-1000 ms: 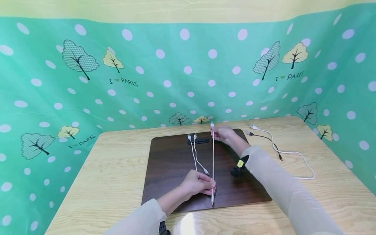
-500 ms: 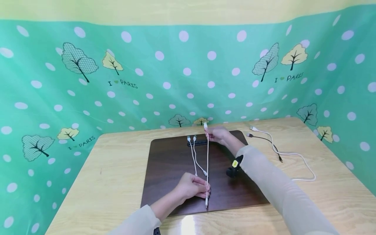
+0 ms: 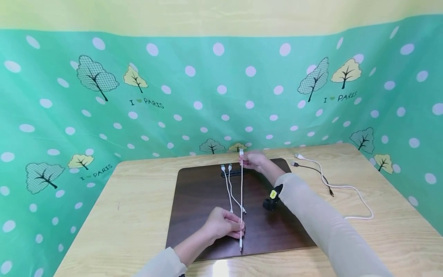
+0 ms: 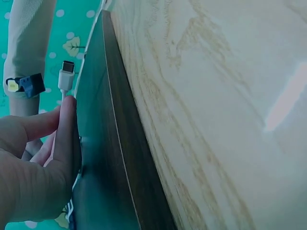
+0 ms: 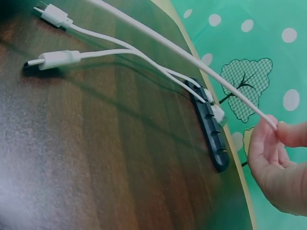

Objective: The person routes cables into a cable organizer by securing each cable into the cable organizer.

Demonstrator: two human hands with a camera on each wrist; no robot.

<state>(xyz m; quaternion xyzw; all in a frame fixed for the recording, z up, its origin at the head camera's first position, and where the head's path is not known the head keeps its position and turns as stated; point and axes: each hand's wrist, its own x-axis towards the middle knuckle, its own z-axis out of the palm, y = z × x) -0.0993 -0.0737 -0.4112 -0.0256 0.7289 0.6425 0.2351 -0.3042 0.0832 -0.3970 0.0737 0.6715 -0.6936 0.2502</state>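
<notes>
A white USB cable (image 3: 241, 192) is stretched straight above the dark wooden board (image 3: 197, 200). My left hand (image 3: 225, 224) pinches its near end, just behind the small plug (image 4: 66, 76). At the far end my right hand (image 3: 254, 160) pinches it by the larger USB plug (image 3: 241, 152). Beneath, on the board's back edge, lies a black cable holder (image 5: 211, 129) with several slots. Two short white cables (image 5: 108, 40) sit in slots at one end of it, their small plugs lying on the board. The stretched cable passes over the holder in the head view.
Right of the board, a long white cable (image 3: 358, 192) and a short black cable (image 3: 313, 168) lie on the light wooden table (image 3: 138, 207). A green dotted curtain (image 3: 194, 92) hangs behind the table.
Both hands have shifted left with the stretched cable, bringing it from right of the black holder to over it. The head view has tilted up slightly.
</notes>
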